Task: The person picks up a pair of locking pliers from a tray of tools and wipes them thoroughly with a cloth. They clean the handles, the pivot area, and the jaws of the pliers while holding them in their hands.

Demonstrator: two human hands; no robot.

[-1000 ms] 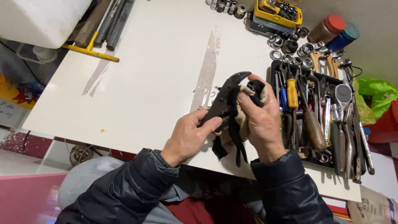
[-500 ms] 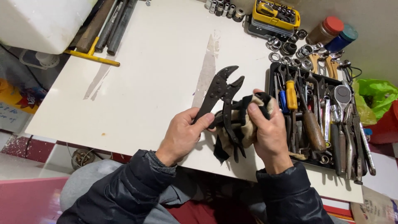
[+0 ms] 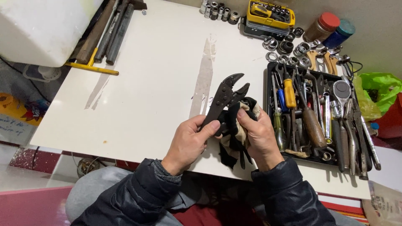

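While the white table (image 3: pixel 159 96) carried a black tray of tools (image 3: pixel 270 83) at its right side, both hands were closed: the left hand (image 3: pixel 190 142) gripped the dark locking pliers (image 3: pixel 226 94) by the handle above the near edge, and the right hand (image 3: pixel 259 136) clutched a black-and-cream rag (image 3: pixel 232 144) against them.

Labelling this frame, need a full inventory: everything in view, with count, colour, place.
locking pliers: one, dark, held over the table, jaws open
rag: one, black and pale, around the pliers' handles
table: one, white
tool tray: one, black, right, packed with tools
yellow-handled screwdriver: one, in the tray
socket case: one, yellow, top
loose sockets: several, metal, top edge
jars: two, red lid and blue lid, top right
green bag: one, far right
left hand: grips the pliers
right hand: grips the rag
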